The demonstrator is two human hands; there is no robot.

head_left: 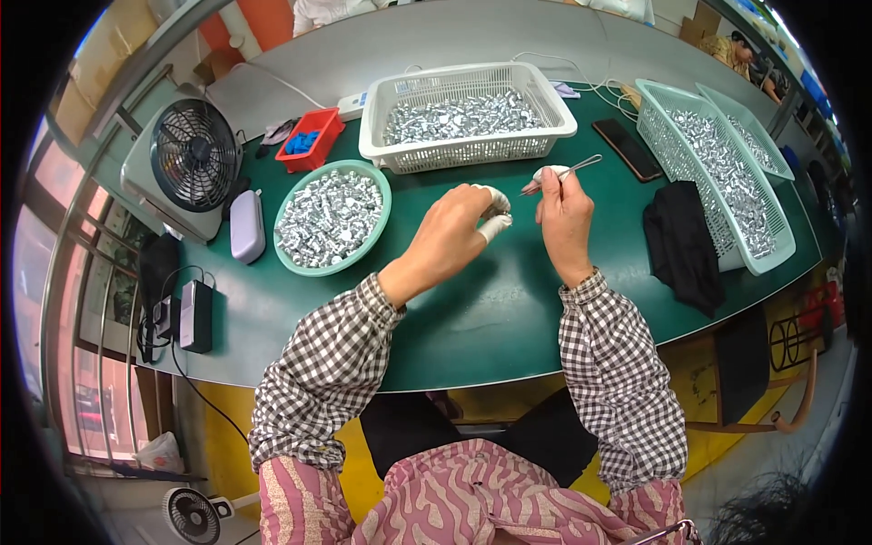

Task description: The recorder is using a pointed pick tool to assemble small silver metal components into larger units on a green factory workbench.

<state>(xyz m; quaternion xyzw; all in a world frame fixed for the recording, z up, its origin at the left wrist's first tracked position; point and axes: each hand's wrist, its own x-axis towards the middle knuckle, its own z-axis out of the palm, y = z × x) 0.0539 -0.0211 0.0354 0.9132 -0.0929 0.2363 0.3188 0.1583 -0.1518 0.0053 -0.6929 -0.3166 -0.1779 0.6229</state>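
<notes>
My left hand (450, 228) is over the middle of the green tabletop (454, 336), with white covers on its thumb and forefinger. Those fingers curl toward each other in a pinch; anything between them is too small to make out. To its right, my right hand (567, 223) is closed round a thin metal tool with a looped end (586, 163). The loop sticks out to the upper right and a pointed tip shows on the left. White wrapping covers a right fingertip. Left of my hands, a round mint-green basin (385, 218) holds many small silver metal parts.
Behind my hands stands a white basket (472, 160) of silver parts. Mint-green baskets (777, 238) hold more at right, near a black cloth (683, 245) and a phone (627, 150). At left are a fan (193, 154), a red bin (292, 163), a lavender case (246, 227) and a black box (195, 316).
</notes>
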